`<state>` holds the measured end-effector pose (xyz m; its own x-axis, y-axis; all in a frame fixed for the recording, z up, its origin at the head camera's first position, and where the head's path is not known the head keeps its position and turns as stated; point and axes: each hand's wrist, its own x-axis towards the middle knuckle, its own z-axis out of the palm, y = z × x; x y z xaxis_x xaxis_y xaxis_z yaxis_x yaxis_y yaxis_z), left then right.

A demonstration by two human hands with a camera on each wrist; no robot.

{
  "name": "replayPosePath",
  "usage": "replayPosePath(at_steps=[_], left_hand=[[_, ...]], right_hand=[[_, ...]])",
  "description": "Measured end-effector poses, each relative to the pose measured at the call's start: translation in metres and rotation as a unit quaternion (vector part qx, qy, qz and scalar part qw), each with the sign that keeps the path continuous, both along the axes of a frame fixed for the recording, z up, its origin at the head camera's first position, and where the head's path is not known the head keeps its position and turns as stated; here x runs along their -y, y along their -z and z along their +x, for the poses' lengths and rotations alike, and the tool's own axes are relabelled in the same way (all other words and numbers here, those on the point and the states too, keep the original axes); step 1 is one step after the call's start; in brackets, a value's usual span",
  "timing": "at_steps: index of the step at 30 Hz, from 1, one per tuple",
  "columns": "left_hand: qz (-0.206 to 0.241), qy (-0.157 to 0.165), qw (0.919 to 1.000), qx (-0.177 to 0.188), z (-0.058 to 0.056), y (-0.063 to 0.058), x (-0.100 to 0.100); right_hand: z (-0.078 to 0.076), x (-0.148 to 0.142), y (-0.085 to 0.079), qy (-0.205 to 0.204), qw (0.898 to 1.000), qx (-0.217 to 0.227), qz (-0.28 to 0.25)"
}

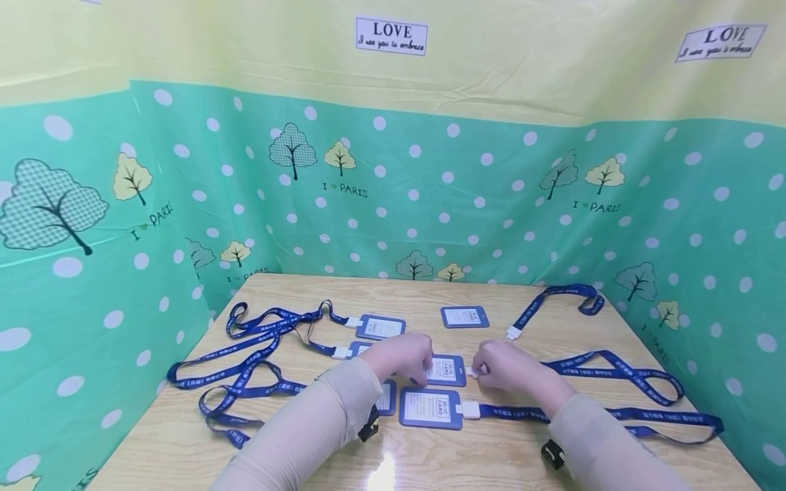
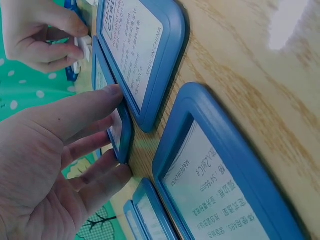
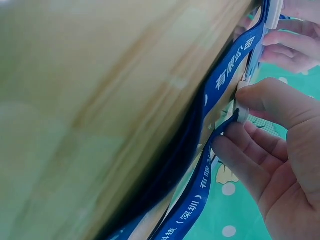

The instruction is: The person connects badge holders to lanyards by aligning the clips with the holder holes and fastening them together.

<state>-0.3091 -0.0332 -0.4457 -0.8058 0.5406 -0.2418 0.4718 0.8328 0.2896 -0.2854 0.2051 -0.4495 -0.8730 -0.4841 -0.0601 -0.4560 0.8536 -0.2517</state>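
A blue ID card holder (image 1: 450, 369) lies at the middle of the table under my left hand (image 1: 402, 356). In the left wrist view, the left thumb and fingers (image 2: 102, 172) grip this holder (image 2: 120, 142) across its long edges. Just to its right, my right hand (image 1: 512, 368) pinches the white clip (image 3: 242, 107) of a blue lanyard (image 3: 192, 200) between thumb and fingertips. The clip is close to the holder's right end. Nearer me lies another card holder (image 1: 430, 408), with a white clip (image 1: 470, 409) and lanyard (image 1: 516, 413) at its right end.
At the back are a loose card holder (image 1: 464, 316) and a lanyard (image 1: 555, 292) with its white clip (image 1: 513, 333). On the left, several lanyards (image 1: 245, 372) lie tangled, leading to holders such as the back left one (image 1: 381, 326). Patterned green cloth (image 1: 393, 191) surrounds the wooden table (image 1: 411, 293).
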Motion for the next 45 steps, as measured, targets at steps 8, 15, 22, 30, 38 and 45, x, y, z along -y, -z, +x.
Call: replayPosePath(at_steps=[8,15,22,30,38,45], left_hand=[[-0.004,0.003,1.0,-0.004,-0.0002,-0.0014,-0.0005],[-0.008,0.011,0.9999,-0.011,-0.0007,-0.001,-0.0008],[-0.004,0.004,1.0,0.002,-0.0003,0.0004,0.0004],[0.005,0.008,1.0,0.002,0.0016,0.0003,0.0022],[0.002,0.011,0.9999,-0.002,0.0013,0.0,0.0032],[0.003,0.009,1.0,-0.001,0.0012,0.0009,0.0041]], right_hand=[[-0.001,0.0012,-0.0007,0.005,1.0,0.003,-0.001],[-0.0014,0.0022,-0.0002,0.011,1.0,0.008,-0.005],[-0.0021,0.0034,0.0006,0.016,1.0,0.013,0.001],[-0.0017,0.0057,0.0013,0.01,1.0,0.007,0.01],[-0.0012,0.0058,0.0007,0.003,1.0,0.008,0.006],[-0.0021,0.007,0.001,-0.009,1.0,-0.003,0.014]])
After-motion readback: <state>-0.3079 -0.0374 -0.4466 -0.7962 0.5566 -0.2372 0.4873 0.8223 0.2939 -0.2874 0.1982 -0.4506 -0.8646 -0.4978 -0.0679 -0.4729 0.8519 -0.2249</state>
